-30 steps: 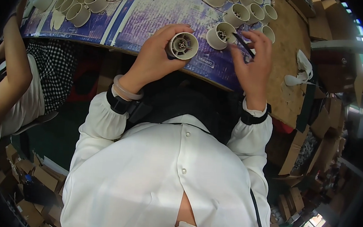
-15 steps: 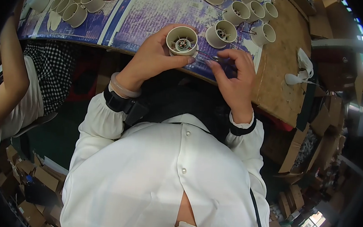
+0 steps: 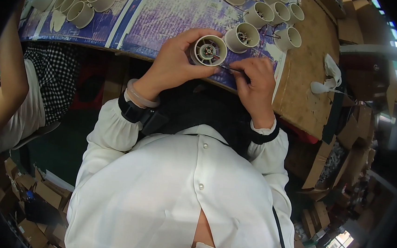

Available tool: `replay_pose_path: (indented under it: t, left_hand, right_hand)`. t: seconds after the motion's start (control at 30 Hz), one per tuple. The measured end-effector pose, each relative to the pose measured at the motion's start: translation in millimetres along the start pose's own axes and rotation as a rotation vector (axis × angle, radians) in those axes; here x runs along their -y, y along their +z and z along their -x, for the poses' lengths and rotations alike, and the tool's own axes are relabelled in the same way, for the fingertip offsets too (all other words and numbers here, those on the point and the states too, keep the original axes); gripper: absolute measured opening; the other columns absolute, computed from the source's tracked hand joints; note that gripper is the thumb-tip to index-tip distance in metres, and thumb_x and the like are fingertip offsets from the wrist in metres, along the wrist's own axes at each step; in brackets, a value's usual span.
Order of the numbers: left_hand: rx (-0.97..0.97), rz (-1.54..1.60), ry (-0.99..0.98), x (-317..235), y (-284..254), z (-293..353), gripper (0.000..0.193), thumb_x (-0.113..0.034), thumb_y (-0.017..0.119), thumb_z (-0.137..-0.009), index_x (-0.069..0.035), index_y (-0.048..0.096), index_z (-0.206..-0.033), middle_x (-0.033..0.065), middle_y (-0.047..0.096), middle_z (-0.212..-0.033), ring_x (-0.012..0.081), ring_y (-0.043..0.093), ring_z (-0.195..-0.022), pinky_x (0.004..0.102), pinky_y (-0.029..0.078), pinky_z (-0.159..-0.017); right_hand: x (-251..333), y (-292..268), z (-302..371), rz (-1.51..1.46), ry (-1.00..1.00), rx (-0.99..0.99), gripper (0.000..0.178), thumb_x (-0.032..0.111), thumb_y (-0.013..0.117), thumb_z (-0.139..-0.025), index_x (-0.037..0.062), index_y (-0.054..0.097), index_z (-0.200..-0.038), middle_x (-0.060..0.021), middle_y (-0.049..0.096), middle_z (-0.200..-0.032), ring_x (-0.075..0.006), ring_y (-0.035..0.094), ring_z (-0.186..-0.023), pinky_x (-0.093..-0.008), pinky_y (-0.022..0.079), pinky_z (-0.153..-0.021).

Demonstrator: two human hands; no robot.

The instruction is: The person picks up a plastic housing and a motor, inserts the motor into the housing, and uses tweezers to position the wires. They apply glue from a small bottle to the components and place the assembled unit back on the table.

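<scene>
My left hand (image 3: 175,61) is wrapped round a white cylindrical fan housing (image 3: 209,51), thumb along its near side and fingers round its far side. The open end faces up and shows spokes round a small motor in the middle. To its right, my right hand (image 3: 257,80) has its fingers closed in a pinch. Thin dark wires (image 3: 231,69) run from the housing's lower right side into that pinch; their ends are hidden by the fingers. Just beyond stands another fan housing (image 3: 242,37), touched by neither hand.
More white housings (image 3: 259,14) with wires stand at the far right of the table (image 3: 169,17), others (image 3: 80,14) at the far left. Bare board (image 3: 310,93) and a white scrap (image 3: 330,76) lie right. A seated person (image 3: 13,81) is on my left; cartons (image 3: 319,164) stand right.
My left hand has moved the housing right, toward my right hand, and tilted it slightly. My right fingers have closed tighter on the wires.
</scene>
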State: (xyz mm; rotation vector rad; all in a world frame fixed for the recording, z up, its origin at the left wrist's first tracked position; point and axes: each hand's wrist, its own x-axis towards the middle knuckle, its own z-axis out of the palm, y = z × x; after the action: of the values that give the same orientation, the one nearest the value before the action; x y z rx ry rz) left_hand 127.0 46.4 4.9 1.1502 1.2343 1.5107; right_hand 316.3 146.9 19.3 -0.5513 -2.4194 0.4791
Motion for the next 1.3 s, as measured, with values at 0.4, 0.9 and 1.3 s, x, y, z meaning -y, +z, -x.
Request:
replay_pose_path:
  t: [0.4, 0.9, 1.3]
  left_hand:
    - [-0.019, -0.289, 0.159, 2, 2, -4, 0.056, -0.004, 0.078, -0.069, -0.007, 0.06, -0.122, 0.0063, 0.063, -0.113, 0.0172, 0.063, -0.099, 0.0262, 0.05, -0.084]
    - [0.004, -0.278, 0.148, -1, 0, 0, 0.053, -0.003, 0.074, -0.072, -0.008, 0.058, -0.123, 0.0053, 0.06, -0.115, 0.0163, 0.061, -0.102, 0.0271, 0.05, -0.084]
    - [0.018, -0.274, 0.103, -2, 1, -3, 0.054, -0.004, 0.073, -0.069, -0.008, 0.058, -0.121, 0.0072, 0.06, -0.111, 0.0216, 0.061, -0.1, 0.0297, 0.049, -0.085]
  right_hand:
    - [-5, -25, -8, -0.391, 0.151, -0.211, 0.014, 0.005, 0.06, -0.089, 0.0078, 0.067, -0.101, -0.0099, 0.061, -0.096, -0.0262, 0.059, -0.086, -0.0318, 0.046, -0.077]
    - [1, -19, -7, -0.207, 0.138, -0.084, 0.022, 0.0, 0.068, -0.085, 0.001, 0.062, -0.107, -0.0086, 0.066, -0.098, -0.0149, 0.063, -0.085, -0.0259, 0.049, -0.075]
    - [19, -13, -20, -0.361, 0.074, -0.02, 0.018, -0.001, 0.072, -0.083, 0.0004, 0.058, -0.093, -0.0073, 0.07, -0.091, -0.0134, 0.064, -0.083, -0.0255, 0.05, -0.073]
